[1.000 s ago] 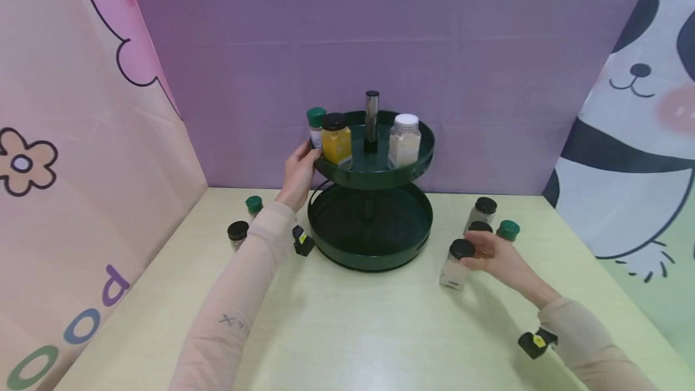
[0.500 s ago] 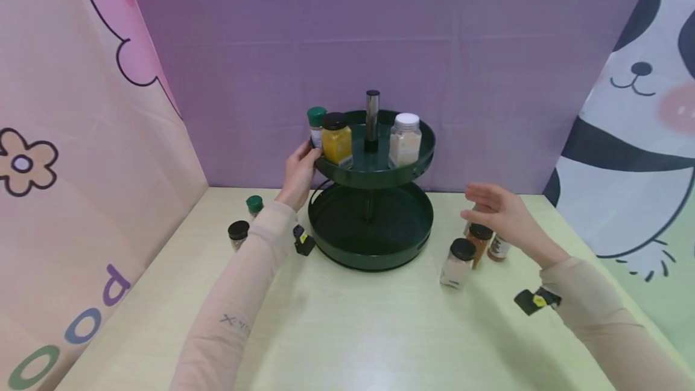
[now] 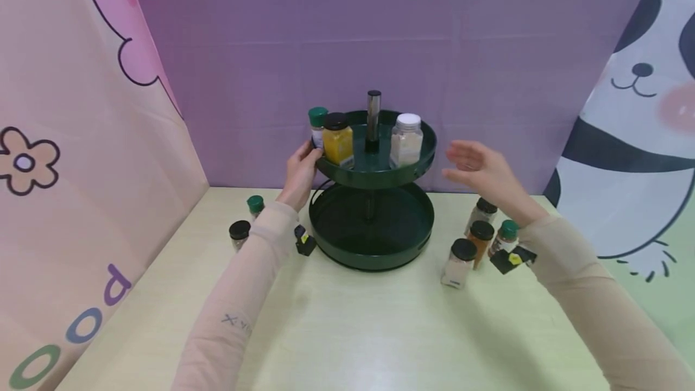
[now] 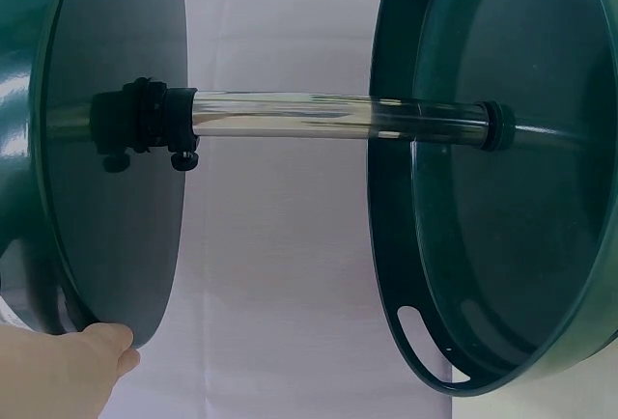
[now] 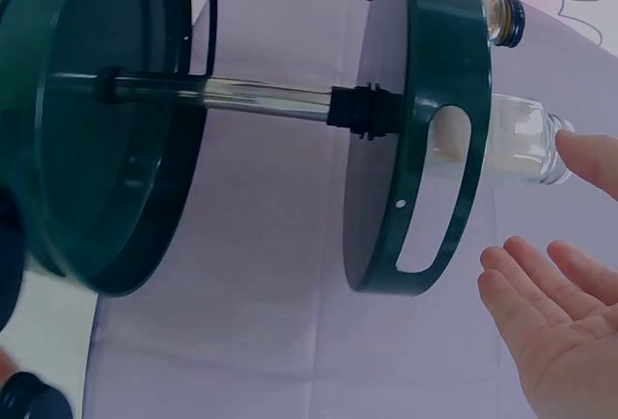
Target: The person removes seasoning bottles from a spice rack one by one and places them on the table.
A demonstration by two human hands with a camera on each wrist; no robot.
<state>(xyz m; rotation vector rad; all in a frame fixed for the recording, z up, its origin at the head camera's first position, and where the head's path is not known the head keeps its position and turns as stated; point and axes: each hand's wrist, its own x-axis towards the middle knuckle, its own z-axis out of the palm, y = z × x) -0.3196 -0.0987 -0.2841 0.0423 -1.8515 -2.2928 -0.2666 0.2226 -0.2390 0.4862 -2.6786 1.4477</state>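
Note:
A dark green two-tier rack stands on the table, with its upper tray (image 3: 374, 181) and lower tray (image 3: 374, 260) on a chrome post. My left hand (image 3: 300, 175) grips the left rim of the upper tray; its thumb shows at the underside edge in the left wrist view. Beside it on that tray sit a green-capped jar (image 3: 317, 119) and a yellow jar (image 3: 339, 146) with a black lid. A white-lidded clear jar (image 3: 406, 148) stands on the tray's right side. My right hand (image 3: 482, 175) hovers right of the upper tray, fingers extended and parted from the thumb, holding nothing.
Right of the rack stand a black-lidded pale jar (image 3: 456, 269), an orange-brown jar (image 3: 480, 245), a green-capped jar (image 3: 508, 233) and another black-lidded jar (image 3: 482, 215). Left, partly behind my left sleeve, are a black-lidded jar (image 3: 239, 231) and a green-capped jar (image 3: 255, 204).
My right hand has left the jars on the right, rising and moving toward the upper tray with nothing in it. The left hand stays on the tray rim.

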